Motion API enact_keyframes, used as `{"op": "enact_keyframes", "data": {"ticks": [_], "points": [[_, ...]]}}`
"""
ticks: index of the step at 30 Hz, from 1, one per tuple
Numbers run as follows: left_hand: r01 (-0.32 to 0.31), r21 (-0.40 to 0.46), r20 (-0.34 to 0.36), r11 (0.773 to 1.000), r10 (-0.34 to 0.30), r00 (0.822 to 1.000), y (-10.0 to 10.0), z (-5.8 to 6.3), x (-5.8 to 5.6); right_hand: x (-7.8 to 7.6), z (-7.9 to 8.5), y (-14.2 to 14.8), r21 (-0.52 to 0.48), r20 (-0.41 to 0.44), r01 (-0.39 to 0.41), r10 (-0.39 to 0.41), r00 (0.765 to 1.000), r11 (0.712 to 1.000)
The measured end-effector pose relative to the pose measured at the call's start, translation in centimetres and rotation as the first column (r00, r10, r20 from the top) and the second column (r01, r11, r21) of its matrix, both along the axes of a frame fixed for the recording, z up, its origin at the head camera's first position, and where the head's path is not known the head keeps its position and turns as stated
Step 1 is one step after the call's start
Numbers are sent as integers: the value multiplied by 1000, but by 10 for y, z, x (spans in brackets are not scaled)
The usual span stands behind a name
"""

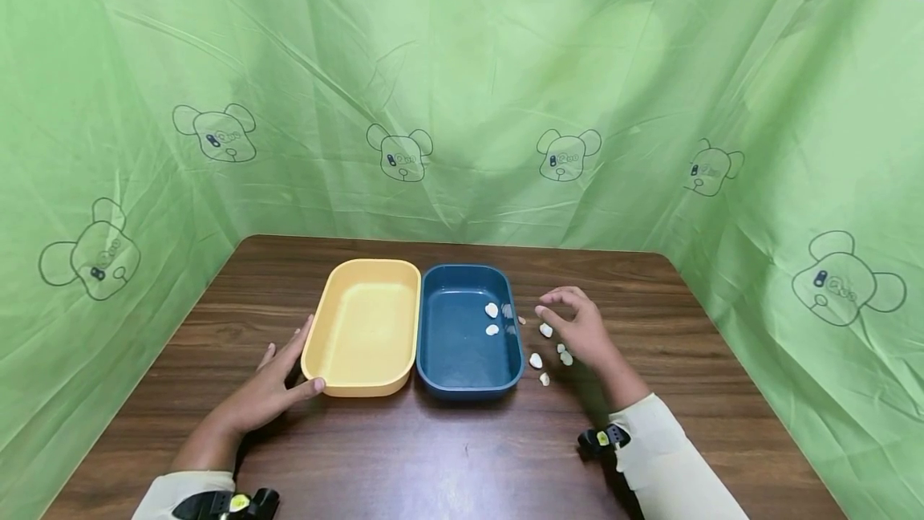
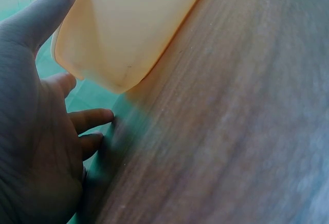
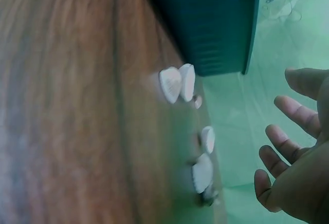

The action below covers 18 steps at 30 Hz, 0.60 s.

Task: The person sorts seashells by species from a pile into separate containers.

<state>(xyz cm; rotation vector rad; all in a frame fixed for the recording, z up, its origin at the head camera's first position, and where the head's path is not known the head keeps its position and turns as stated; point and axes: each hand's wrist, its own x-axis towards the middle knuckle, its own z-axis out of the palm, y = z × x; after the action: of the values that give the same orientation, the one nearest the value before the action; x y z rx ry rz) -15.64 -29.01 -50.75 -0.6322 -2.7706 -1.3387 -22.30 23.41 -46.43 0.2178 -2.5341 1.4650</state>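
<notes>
My left hand point(image 1: 265, 396) rests against the left side of a yellow tray point(image 1: 364, 386), thumb at its near corner and fingers extended along the side. In the left wrist view the other fingers spread loosely below the tray. Beside it stands a blue tray point(image 1: 462, 371) with two small white shell-like pieces point(image 1: 492, 310) inside. My right hand point(image 1: 586, 337) hovers just right of the blue tray, fingers relaxed and holding nothing in the right wrist view. Several more white pieces point(image 1: 536, 360) lie on the table under and near that hand.
Both trays stand side by side on a dark brown wooden table point(image 1: 462, 464). Green cloth point(image 1: 476, 46) printed with bear faces hangs around its back and sides. A tiny pinkish piece point(image 1: 521, 320) lies close to the blue tray's right wall.
</notes>
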Motion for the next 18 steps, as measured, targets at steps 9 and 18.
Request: {"op": "enact_keyframes", "data": {"ticks": [9, 18], "points": [[6, -2, -6, 1000, -6, 1000, 1, 1, 0, -5, -17, 16, -47, 72, 23, -20, 997, 999], [-2, -6, 4, 1000, 2, 1000, 0, 1, 1, -13, -32, 32, 28, 95, 14, -17, 995, 1000]]}}
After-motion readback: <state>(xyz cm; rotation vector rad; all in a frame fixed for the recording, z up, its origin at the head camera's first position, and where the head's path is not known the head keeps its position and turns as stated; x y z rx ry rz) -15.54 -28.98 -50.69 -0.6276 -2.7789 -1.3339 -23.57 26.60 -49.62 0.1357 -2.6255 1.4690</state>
